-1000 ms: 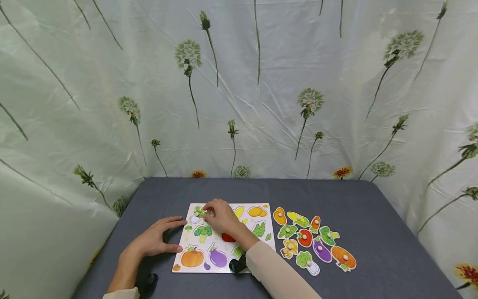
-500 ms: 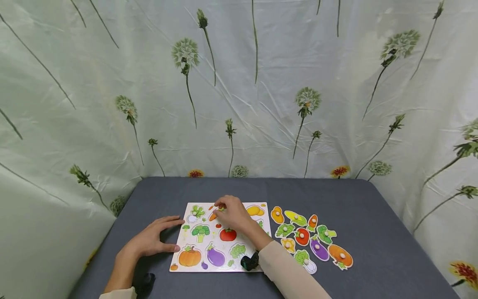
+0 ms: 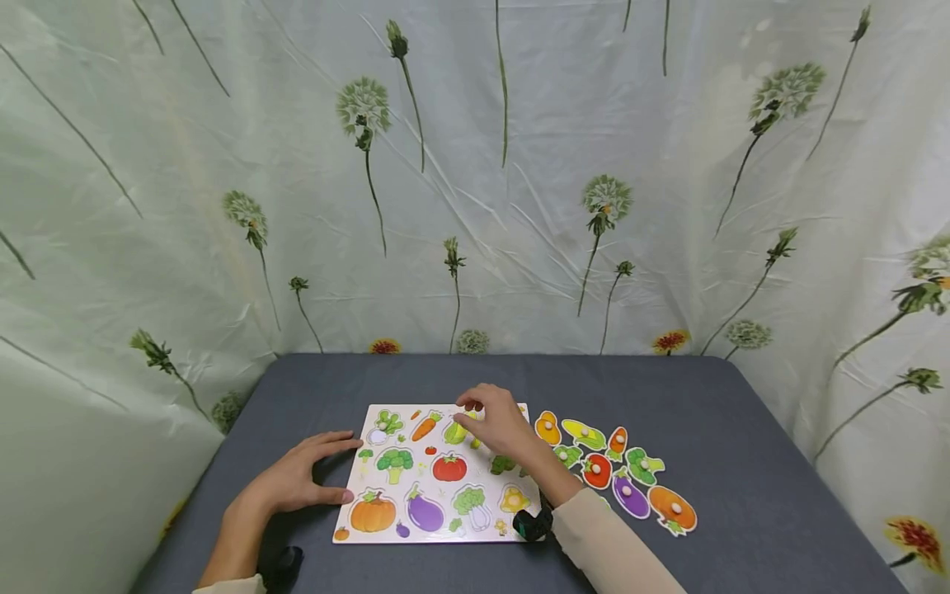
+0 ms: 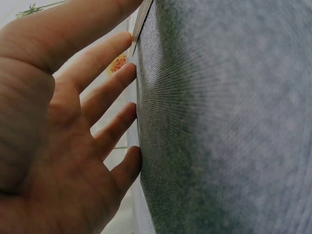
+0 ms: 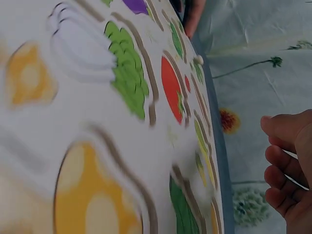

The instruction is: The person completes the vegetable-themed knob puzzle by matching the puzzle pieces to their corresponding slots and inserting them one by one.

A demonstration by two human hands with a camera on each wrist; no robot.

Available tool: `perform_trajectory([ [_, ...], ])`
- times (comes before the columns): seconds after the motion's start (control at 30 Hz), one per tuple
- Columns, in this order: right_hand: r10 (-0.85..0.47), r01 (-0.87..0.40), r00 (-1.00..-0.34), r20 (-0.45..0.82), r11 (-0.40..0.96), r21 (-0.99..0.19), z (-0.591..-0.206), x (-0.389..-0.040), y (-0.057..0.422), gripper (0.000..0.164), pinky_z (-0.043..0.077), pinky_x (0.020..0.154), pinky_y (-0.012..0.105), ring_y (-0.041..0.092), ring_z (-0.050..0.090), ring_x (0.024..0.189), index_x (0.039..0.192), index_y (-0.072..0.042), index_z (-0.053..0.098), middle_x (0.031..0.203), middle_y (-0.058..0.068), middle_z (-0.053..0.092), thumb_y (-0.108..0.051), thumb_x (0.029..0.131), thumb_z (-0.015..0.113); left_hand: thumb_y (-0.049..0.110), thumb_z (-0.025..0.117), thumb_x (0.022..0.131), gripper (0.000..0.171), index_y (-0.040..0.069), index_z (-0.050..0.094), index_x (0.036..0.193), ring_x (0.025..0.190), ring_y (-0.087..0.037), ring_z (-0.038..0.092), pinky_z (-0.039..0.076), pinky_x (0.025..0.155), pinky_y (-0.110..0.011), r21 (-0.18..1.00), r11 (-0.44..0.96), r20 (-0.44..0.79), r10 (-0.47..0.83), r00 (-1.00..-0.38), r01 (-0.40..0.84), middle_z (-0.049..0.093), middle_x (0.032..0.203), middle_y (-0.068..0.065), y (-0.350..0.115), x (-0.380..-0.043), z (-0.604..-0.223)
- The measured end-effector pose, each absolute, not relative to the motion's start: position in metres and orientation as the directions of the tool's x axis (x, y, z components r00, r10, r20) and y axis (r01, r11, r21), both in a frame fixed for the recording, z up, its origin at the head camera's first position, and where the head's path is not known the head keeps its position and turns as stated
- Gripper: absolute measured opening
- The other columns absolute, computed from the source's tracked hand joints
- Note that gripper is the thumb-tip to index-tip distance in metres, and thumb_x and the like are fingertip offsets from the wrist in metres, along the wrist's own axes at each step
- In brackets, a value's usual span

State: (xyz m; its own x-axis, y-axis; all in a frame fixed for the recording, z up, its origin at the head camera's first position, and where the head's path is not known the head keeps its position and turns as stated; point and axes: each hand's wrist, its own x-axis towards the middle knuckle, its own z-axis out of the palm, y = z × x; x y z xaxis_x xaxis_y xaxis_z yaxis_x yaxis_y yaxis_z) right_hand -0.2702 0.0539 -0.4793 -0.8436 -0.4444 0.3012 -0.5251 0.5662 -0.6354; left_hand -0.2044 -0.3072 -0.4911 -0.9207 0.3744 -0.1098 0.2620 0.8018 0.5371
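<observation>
A white puzzle board with printed vegetables lies on the table. In its far left corner sits a green and white vegetable piece with a small knob. My left hand rests at the board's left edge, fingers spread, fingertips and thumb against the rim. My right hand hovers over the far right part of the board, near the corn picture. In the right wrist view the right hand has loosely bent fingers and holds nothing.
Several knobbed vegetable pieces lie right of the board, among them a tomato, an eggplant, a pumpkin and a broccoli. My right forearm partly covers the nearer ones. A floral curtain hangs behind the table.
My right hand has left the green and white piece in the far left corner and moved rightward across the board. The left hand keeps its place at the edge.
</observation>
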Motion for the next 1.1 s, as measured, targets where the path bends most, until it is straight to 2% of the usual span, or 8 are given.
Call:
perform_trajectory([
  [0.2,-0.409,-0.510,-0.858,0.310,0.610,-0.607,-0.473,-0.265,0.091,0.017,0.051,0.079,0.032,0.019,0.061,0.090,0.108,-0.010,0.078,0.096,-0.001,0.067,-0.020,0.095,0.076,0.050,0.088,0.076,0.080,0.023,0.060,0.146,0.143,-0.052,0.038,0.034,0.105,-0.076,0.531,0.805,-0.104,0.372,-0.922,0.265,0.048,0.156,-0.018,-0.309,-0.203,-0.491],
  [0.37,-0.364,-0.483,-0.875,0.318,0.648,-0.588,-0.470,-0.261,0.120,0.017,0.050,0.079,0.032,0.025,0.063,0.090,0.108,-0.012,0.078,0.096,-0.001,0.068,-0.022,0.093,0.078,0.050,0.088,0.076,0.081,0.021,0.060,0.145,0.142,-0.053,0.038,0.034,0.105,-0.076,0.535,0.801,-0.094,0.372,-0.924,0.268,0.048,0.155,-0.019,-0.310,-0.203,-0.492],
  [0.5,-0.332,-0.474,-0.880,0.340,0.664,-0.579,-0.470,-0.256,0.145,0.018,0.053,0.080,0.038,0.029,0.066,0.093,0.107,-0.010,0.078,0.099,0.005,0.071,-0.018,0.091,0.080,0.052,0.088,0.075,0.083,0.021,0.059,0.146,0.143,-0.052,0.038,0.034,0.106,-0.076,0.541,0.801,-0.103,0.365,-0.925,0.256,0.048,0.156,-0.018,-0.308,-0.204,-0.492],
  [0.63,-0.282,-0.441,-0.894,0.347,0.688,-0.576,-0.470,-0.250,0.168,0.019,0.055,0.083,0.045,0.028,0.066,0.096,0.108,-0.009,0.078,0.101,0.005,0.071,-0.017,0.091,0.080,0.050,0.088,0.075,0.082,0.021,0.060,0.146,0.143,-0.052,0.038,0.034,0.105,-0.076,0.536,0.803,-0.101,0.367,-0.925,0.260,0.048,0.155,-0.018,-0.306,-0.204,-0.491],
  [0.93,-0.201,-0.376,-0.913,0.356,0.751,-0.542,-0.475,-0.243,0.214,0.017,0.049,0.073,0.029,0.018,0.063,0.090,0.107,-0.011,0.078,0.098,-0.002,0.071,-0.018,0.091,0.080,0.052,0.088,0.075,0.082,0.021,0.060,0.145,0.143,-0.052,0.037,0.034,0.105,-0.076,0.531,0.810,-0.105,0.356,-0.929,0.250,0.048,0.156,-0.018,-0.306,-0.204,-0.491],
  [1.1,-0.159,-0.326,-0.930,0.331,0.774,-0.544,-0.481,-0.241,0.235,0.018,0.051,0.074,0.030,0.018,0.063,0.090,0.107,-0.010,0.078,0.098,-0.001,0.070,-0.018,0.091,0.080,0.052,0.088,0.074,0.083,0.021,0.060,0.145,0.142,-0.052,0.038,0.034,0.105,-0.076,0.528,0.812,-0.101,0.352,-0.931,0.250,0.048,0.156,-0.018,-0.305,-0.204,-0.493],
])
